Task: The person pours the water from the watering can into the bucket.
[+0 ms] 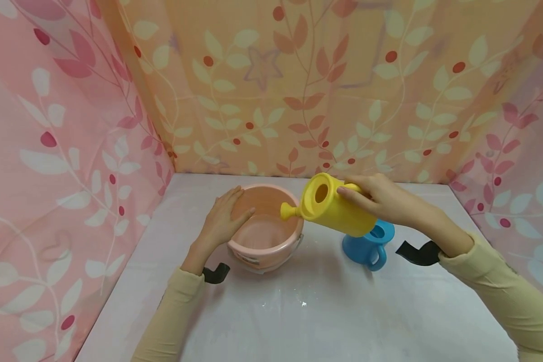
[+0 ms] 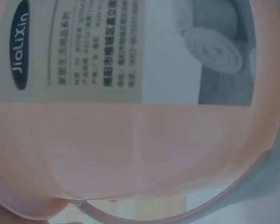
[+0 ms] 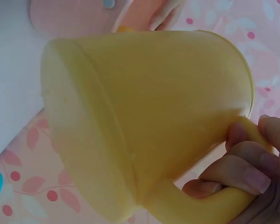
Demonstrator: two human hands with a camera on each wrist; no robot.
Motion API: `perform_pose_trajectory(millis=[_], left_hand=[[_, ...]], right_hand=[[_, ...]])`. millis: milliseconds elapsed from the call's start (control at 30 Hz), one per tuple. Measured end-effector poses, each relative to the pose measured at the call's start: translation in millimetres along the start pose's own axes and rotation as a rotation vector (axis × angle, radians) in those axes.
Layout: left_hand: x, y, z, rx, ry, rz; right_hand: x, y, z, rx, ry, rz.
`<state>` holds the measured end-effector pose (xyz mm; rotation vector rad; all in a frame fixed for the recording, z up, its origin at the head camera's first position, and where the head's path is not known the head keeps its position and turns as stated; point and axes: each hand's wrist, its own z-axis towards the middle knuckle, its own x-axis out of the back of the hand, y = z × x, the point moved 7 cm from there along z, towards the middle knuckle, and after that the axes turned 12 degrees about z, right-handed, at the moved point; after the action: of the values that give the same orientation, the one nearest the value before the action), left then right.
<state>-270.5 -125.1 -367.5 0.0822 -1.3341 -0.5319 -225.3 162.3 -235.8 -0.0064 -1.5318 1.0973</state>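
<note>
My right hand [image 1: 375, 196] grips the handle of a yellow watering can [image 1: 341, 208], fingers curled round it in the right wrist view. The can is held tilted in the air, its spout toward the pink bucket [image 1: 264, 256] and its rose overlapping the bucket's right rim in the head view. My left hand [image 1: 221, 218] rests on the bucket's left rim, fingers fairly straight along it and thumb reaching over the inside. In the left wrist view the bucket's labelled side [image 2: 107, 144] fills most of the picture.
A blue watering can or jug [image 1: 366, 249] stands on the table just below the yellow can, partly hidden by it. Small wet spots [image 1: 303, 303] shine on the white table [image 1: 335, 327]. Patterned cloth walls [image 1: 298, 100] enclose the table at the back and sides.
</note>
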Motion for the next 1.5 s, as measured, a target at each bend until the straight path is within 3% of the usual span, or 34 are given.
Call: perform_pose_trajectory(millis=[433,1167,1500], left_hand=[[-1.2,-1.7,-0.3,-0.010,0.012,-0.005],[-0.6,-1.1,-0.5,-0.016,0.012,-0.003],[-2.3,-2.5,0.0,-0.014,0.004,-0.001]], right_hand=[[3.6,2.0,-11.7,0.009,0.076,-0.015],[18.2,2.1,-22.1,0.112,0.177,-0.056],[24.9,11.4,-31.4,0.065,0.210,-0.035]])
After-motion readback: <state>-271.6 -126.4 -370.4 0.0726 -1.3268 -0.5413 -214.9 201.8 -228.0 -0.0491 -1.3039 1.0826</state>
